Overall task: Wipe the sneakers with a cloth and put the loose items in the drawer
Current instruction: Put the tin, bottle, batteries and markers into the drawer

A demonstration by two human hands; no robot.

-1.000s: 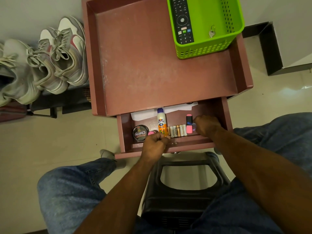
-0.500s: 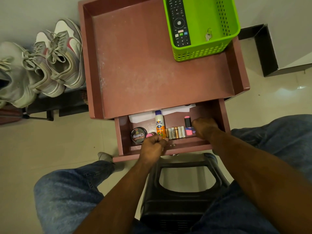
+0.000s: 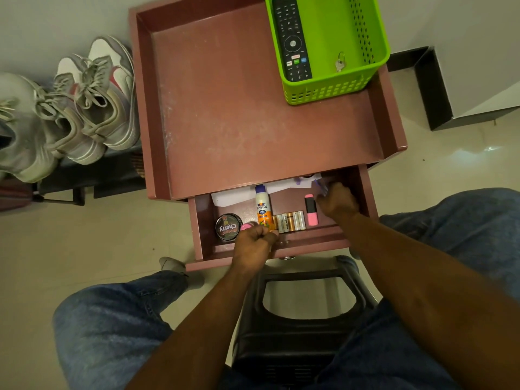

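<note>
The drawer [image 3: 281,250] of a reddish-brown laminate side table [image 3: 253,108] stands pulled out toward the seated person. The tabletop is flat, raised-edged and scuffed with pale dusty streaks.

Left hand [image 3: 254,242]: fingers curled into a fist at the drawer's front edge, over the lower end of the glue bottle [image 3: 262,206]; whether it actually grips anything cannot be told. Right hand [image 3: 336,199]: fingers curled at the right rear of the drawer, pinching a small bluish-purple object [image 3: 320,188] whose form is too blurred to identify.

Drawer contents, left to right: a round metal polish tin [image 3: 228,227] with printed lid lying flat; a small glossy pink cap [image 3: 247,226] just beside it, partly hidden by the left hand; the white-and-orange cylindrical plastic glue bottle lying lengthwise; a row of cylindrical batteries [image 3: 289,221] side by side, touching; a pink-and-black highlighter [image 3: 311,209]. White paper sheets [image 3: 239,197] lie at the back, running under the tabletop.

A bright green perforated plastic basket [image 3: 332,88] sits on the table's right rear corner, holding a black remote control [image 3: 292,38] and a small metal key [image 3: 340,63].

The sneakers [image 3: 84,102], grey-white mesh with laces, rest on a dark rack [image 3: 84,175] left of the table, well apart from both hands. The person in blue denim sits on a black plastic stool [image 3: 295,333] on glossy pale floor tiles
</note>
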